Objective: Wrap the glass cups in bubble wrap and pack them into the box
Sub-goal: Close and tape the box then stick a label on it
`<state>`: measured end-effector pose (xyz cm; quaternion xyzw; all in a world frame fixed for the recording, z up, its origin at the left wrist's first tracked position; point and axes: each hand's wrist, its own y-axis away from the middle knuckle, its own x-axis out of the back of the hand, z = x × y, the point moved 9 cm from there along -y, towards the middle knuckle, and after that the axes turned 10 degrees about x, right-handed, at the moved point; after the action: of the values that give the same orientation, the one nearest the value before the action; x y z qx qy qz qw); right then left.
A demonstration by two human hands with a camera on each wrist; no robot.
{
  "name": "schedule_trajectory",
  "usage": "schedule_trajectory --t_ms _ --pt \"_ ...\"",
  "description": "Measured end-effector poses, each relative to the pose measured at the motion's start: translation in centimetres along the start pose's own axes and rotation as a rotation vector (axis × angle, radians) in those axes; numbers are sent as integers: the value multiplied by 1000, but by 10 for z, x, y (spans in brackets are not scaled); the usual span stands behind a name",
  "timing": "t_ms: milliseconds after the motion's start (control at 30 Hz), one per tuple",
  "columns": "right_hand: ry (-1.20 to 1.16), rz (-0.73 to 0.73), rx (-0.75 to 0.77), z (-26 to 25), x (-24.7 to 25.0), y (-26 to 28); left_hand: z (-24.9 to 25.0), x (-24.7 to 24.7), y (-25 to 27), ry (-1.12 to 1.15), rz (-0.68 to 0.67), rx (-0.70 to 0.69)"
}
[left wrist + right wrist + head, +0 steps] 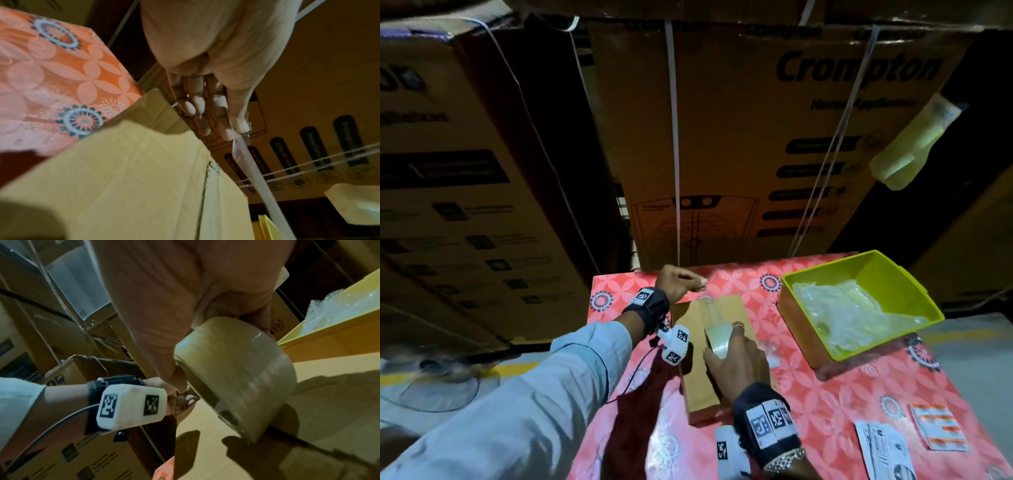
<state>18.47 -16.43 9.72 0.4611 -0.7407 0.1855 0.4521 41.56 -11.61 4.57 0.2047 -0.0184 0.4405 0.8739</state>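
A closed brown cardboard box [700, 387] lies on the red flowered tablecloth [842, 394]. My right hand [736, 363] grips a roll of clear tape [719, 339] standing on the box top; the right wrist view shows the tape roll [236, 369] against the box [308, 418]. A strip of tape [710, 308] runs from the roll to the box's far edge. There my left hand [681, 281] pinches the tape end, and the left wrist view shows the tape strip [252, 170] between thumb and finger of that left hand [240, 129]. No glass cups are in view.
A yellow-green bin [828, 263] holding bubble wrap [839, 315] stands at the table's back right. Printed papers [887, 448] lie at the front right. Tall strapped cartons [722, 137] wall in the far side. A floor fan [431, 387] sits at the left.
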Motion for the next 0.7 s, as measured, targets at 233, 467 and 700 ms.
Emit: schedule_trajectory --t_ms 233,467,700 --pt "32 -29 -5 -3 -8 -14 -29 -6 -17 62 -13 118" --pt "10 -37 -34 1 -10 -23 -44 -10 -29 100 -31 157" --pt "-45 -51 -59 9 -14 -27 -60 -13 -41 -46 -29 211"
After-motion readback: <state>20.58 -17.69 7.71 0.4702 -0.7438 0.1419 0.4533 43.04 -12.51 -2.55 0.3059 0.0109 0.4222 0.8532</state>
